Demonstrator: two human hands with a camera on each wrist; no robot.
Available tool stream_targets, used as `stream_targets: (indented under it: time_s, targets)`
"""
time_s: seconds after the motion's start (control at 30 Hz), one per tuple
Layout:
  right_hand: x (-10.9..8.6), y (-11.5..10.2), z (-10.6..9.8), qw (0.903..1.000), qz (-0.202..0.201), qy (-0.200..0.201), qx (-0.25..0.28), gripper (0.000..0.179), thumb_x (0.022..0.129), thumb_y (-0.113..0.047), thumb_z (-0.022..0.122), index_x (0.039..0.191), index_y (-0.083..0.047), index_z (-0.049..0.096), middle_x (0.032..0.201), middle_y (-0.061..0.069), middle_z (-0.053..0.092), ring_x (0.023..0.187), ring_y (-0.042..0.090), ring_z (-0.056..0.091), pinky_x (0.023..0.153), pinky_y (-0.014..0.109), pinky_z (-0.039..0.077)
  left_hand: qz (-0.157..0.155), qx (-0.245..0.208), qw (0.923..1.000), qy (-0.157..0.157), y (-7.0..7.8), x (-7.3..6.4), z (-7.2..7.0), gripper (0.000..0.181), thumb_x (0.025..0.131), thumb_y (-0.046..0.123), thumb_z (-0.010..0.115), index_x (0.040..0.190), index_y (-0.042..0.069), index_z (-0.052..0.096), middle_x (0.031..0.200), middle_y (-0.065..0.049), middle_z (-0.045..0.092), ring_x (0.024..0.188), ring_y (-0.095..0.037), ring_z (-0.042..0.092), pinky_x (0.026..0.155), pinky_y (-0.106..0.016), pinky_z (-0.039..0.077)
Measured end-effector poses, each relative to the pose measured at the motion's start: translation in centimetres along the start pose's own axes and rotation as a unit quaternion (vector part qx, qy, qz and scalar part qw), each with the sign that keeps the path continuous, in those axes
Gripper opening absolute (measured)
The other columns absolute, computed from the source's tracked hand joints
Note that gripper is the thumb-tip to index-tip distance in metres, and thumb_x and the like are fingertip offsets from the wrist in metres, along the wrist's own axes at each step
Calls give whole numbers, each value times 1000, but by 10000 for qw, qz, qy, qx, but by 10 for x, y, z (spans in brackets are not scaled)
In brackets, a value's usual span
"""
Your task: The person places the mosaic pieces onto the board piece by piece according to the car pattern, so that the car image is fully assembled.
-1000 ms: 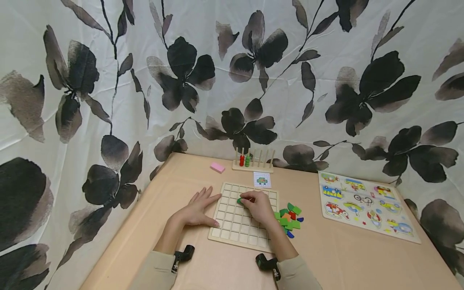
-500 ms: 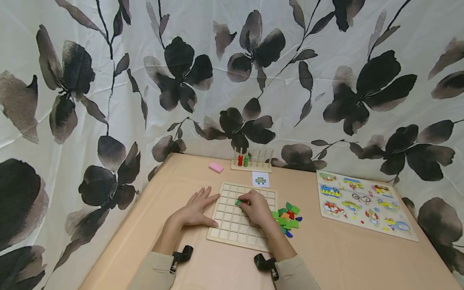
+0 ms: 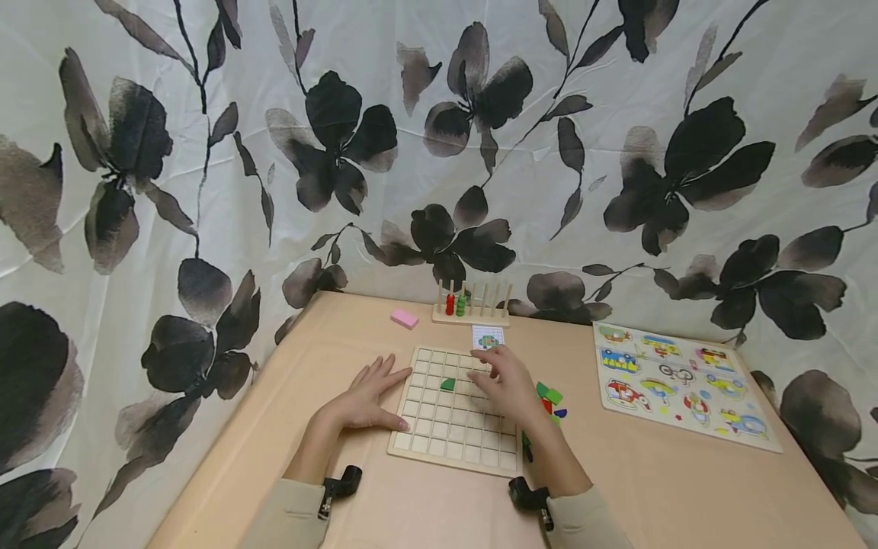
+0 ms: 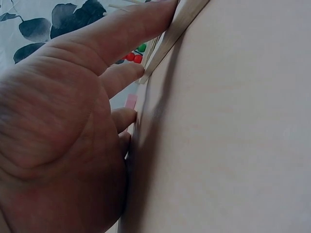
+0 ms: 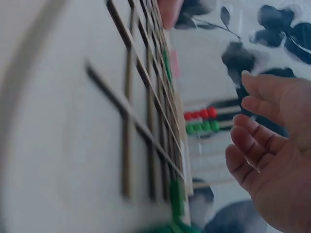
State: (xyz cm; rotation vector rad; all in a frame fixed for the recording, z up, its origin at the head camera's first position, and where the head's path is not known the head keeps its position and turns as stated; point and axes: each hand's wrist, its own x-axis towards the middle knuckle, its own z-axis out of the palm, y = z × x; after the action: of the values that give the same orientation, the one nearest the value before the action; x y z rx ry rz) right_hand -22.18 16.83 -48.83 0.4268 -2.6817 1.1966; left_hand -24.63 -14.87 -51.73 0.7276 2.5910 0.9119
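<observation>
A wooden grid board (image 3: 449, 446) lies on the table in the head view. One green piece (image 3: 448, 384), with one corner rounded off, sits in a square in its upper left part. My left hand (image 3: 363, 398) is spread at the board's left side, thumb and index finger touching the edge; the left wrist view shows fingertips against the wooden rim (image 4: 180, 31). Over the board's right part hovers my right hand (image 3: 511, 385), fingers loosely bent and holding nothing. The right wrist view also shows that hand (image 5: 277, 141) empty, beside the grid.
Several coloured pieces (image 3: 554, 396) lie right of the board, partly hidden by the right forearm. Behind it are a small pattern card (image 3: 488, 336), a peg rack (image 3: 473, 317) with red and green beads, and a pink block (image 3: 405, 319). A picture board (image 3: 686, 389) lies far right.
My right hand has let go of the green piece, which stays on the grid, and has moved right with fingers parted. The left hand keeps its place at the board's edge.
</observation>
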Motion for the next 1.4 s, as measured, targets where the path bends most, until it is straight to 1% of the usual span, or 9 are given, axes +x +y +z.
stream_targets:
  time_s: [0.17, 0.23, 0.33, 0.43, 0.6, 0.77, 0.87, 1.13, 1.4]
  targets:
    - [-9, 17, -38, 9995, 71, 302, 52, 43, 98, -21, 75, 139, -11, 67, 125, 10, 65, 89, 18, 57, 70, 26, 52, 15, -12, 10000, 22, 0, 0, 1, 106, 75, 52, 90, 162, 18, 40, 174, -23, 6, 162, -44, -5, 130, -60, -3]
    - [-12, 25, -51, 9993, 159, 331, 57, 42, 99, -21, 74, 139, -11, 66, 125, 13, 65, 90, 19, 59, 71, 25, 53, 11, 4, 10000, 29, -1, -1, 1, 106, 75, 52, 90, 162, 18, 40, 174, -23, 6, 161, -44, -5, 130, -61, -2]
    - [-15, 35, -64, 9993, 303, 234, -2, 41, 100, -22, 73, 139, -11, 66, 124, 15, 68, 92, 20, 61, 71, 24, 55, -6, 12, 10000, 40, -3, -2, 2, 106, 75, 52, 90, 162, 18, 40, 174, -24, 6, 161, -45, -5, 129, -62, -2]
    - [-17, 42, -72, 9993, 375, -43, -69, 40, 99, -21, 73, 137, -10, 67, 121, 15, 70, 92, 21, 61, 72, 24, 55, -22, 1, 10000, 46, -4, -3, 2, 106, 75, 52, 89, 162, 18, 40, 174, -24, 6, 161, -45, -5, 129, -61, -2]
    - [-20, 48, -74, 9961, 560, -681, -54, 39, 95, -16, 77, 132, -6, 70, 115, 12, 73, 90, 20, 59, 66, 24, 54, -8, -35, 10000, 77, -3, -4, 1, 106, 75, 52, 90, 162, 18, 40, 174, -23, 6, 161, -45, -5, 129, -61, -3]
    - [-22, 52, -68, 9874, 720, -1388, 223, 37, 90, -14, 82, 124, -4, 74, 106, 11, 73, 79, 20, 60, 61, 25, 51, 5, -41, 10000, 56, -1, -4, -1, 106, 75, 54, 89, 162, 18, 40, 174, -23, 6, 161, -45, -5, 129, -61, -3]
    - [-21, 53, -65, 9835, 700, -1652, 213, 34, 88, -15, 84, 120, -5, 76, 100, 9, 71, 76, 19, 58, 61, 25, 49, 6, -53, 10000, 45, 1, -3, -1, 106, 75, 53, 89, 162, 18, 40, 174, -23, 6, 161, -45, -5, 129, -61, -3]
    - [-23, 58, -57, 9797, 655, -1894, -55, 26, 86, -14, 85, 111, -8, 79, 102, 1, 70, 92, 19, 57, 77, 26, 51, -8, -33, 10000, 52, 1, -2, 0, 105, 75, 51, 90, 162, 18, 40, 174, -23, 7, 161, -45, -4, 129, -61, -2]
    - [-23, 57, -57, 9799, 440, -1940, -134, 22, 88, -10, 82, 110, -7, 79, 101, 2, 70, 93, 21, 55, 77, 27, 49, -19, -57, 10000, 56, 2, 0, 1, 105, 75, 52, 89, 162, 19, 40, 174, -22, 7, 162, -44, -5, 130, -61, -3]
